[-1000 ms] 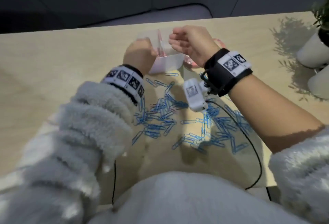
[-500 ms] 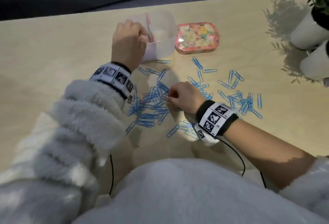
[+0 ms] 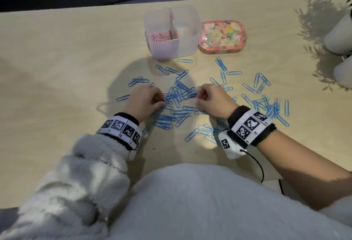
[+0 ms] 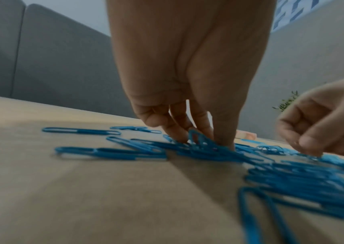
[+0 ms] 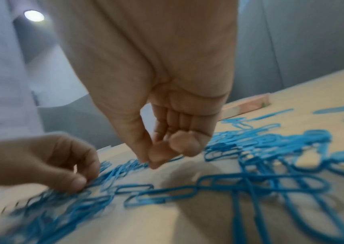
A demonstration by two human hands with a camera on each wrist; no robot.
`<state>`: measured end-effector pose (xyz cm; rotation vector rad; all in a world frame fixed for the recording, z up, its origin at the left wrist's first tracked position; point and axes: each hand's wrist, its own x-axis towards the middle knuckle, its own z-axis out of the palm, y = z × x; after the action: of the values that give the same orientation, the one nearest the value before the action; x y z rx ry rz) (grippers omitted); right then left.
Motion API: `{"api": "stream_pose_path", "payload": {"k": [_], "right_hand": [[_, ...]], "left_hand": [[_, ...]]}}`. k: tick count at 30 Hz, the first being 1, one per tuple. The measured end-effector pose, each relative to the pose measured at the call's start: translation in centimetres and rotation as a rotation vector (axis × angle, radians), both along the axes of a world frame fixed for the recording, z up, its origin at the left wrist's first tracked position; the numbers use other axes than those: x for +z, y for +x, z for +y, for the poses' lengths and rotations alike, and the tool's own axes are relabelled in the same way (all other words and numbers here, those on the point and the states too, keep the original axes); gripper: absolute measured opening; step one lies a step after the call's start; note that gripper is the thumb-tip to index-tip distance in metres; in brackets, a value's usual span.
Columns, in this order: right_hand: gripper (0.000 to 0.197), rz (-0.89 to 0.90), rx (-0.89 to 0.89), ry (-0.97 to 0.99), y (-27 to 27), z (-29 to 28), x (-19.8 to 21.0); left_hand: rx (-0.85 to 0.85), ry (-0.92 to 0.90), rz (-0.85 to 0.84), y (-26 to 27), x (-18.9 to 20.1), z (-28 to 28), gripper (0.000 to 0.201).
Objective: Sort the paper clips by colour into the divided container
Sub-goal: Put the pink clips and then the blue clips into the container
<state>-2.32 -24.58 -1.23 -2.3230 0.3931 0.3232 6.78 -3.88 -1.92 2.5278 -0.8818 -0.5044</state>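
Several blue paper clips (image 3: 179, 95) lie scattered on the wooden table, thickest in a pile between my hands. My left hand (image 3: 162, 99) is at the pile's left side. In the left wrist view its thumb and fingers (image 4: 204, 142) pinch a small bunch of blue clips (image 4: 198, 140) tilted up off the table. My right hand (image 3: 199, 95) is at the pile's right side, thumb and fingertips (image 5: 152, 160) pinched together on a blue clip, though this is blurred. The divided translucent container (image 3: 187, 36) stands behind, with pink clips (image 3: 160, 36) in its left compartment. Its right compartment looks bare.
A floral tin (image 3: 222, 36) sits right of the container. More blue clips (image 3: 270, 104) spread out to the right. White plant pots (image 3: 339, 36) stand at the far right edge. A black cable (image 3: 257, 165) hangs from my right wrist.
My left hand has left the container and come down to the pile. My right hand went from above the container to the pile, where it now pinches at the clips. The camera has tilted.
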Motion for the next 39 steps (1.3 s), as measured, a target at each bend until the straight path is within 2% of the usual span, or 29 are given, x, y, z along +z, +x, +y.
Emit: {"api": "stream_pose_path", "payload": {"k": [3, 5, 7, 10, 13, 19, 23, 28, 31, 33, 35, 37, 39], "right_hand": [[0.020, -0.004, -0.118, 0.201, 1.3, -0.1, 0.4], [0.023, -0.005, -0.125, 0.248, 2.3, 0.9, 0.4], [0.012, -0.034, -0.003, 0.165, 3.1, 2.4, 0.7], [0.023, -0.012, 0.293, -0.067, 3.8, 4.2, 0.9], [0.022, 0.020, 0.388, -0.250, 3.7, 4.0, 0.8], [0.022, 0.062, 0.267, -0.267, 1.9, 1.6, 1.3], [0.019, -0.005, 0.158, -0.198, 3.0, 1.6, 1.7], [0.019, 0.125, 0.355, -0.288, 2.5, 0.7, 0.9], [0.004, 0.063, 0.272, -0.176, 2.3, -0.1, 0.7], [0.017, 0.019, 0.120, 0.019, 2.6, -1.4, 0.8], [0.024, -0.005, 0.014, 0.112, 2.6, -2.7, 1.0], [0.012, 0.023, 0.041, 0.048, 2.3, -2.8, 0.9], [0.014, 0.073, 0.139, -0.081, 1.8, -2.0, 0.4]], "left_hand": [[-0.010, 0.025, -0.012, -0.3, -0.4, -0.2, 0.016], [-0.026, 0.030, -0.043, -0.6, -0.4, -0.2, 0.012], [-0.045, 0.037, -0.086, -0.9, -0.3, -0.1, 0.008], [-0.061, 0.046, -0.135, -1.0, -0.4, 0.4, 0.009], [-0.013, 0.038, -0.121, -0.9, -0.4, 1.3, 0.017], [0.039, 0.043, -0.035, -0.9, -0.2, 2.7, 0.017], [0.014, 0.045, -0.085, -1.0, 0.4, 1.8, 0.014], [-0.085, 0.140, -0.110, -0.5, 0.3, -0.2, 0.015], [-0.117, 0.173, -0.069, -0.3, 0.0, -0.4, 0.016], [-0.136, 0.150, -0.057, -0.5, 0.2, -0.4, 0.015], [-0.110, 0.085, -0.023, -0.7, 0.4, -0.3, 0.011], [-0.025, -0.019, 0.062, -0.6, 0.7, -0.3, 0.007], [0.058, -0.118, 0.164, -0.4, 1.2, -0.5, 0.015]]}}
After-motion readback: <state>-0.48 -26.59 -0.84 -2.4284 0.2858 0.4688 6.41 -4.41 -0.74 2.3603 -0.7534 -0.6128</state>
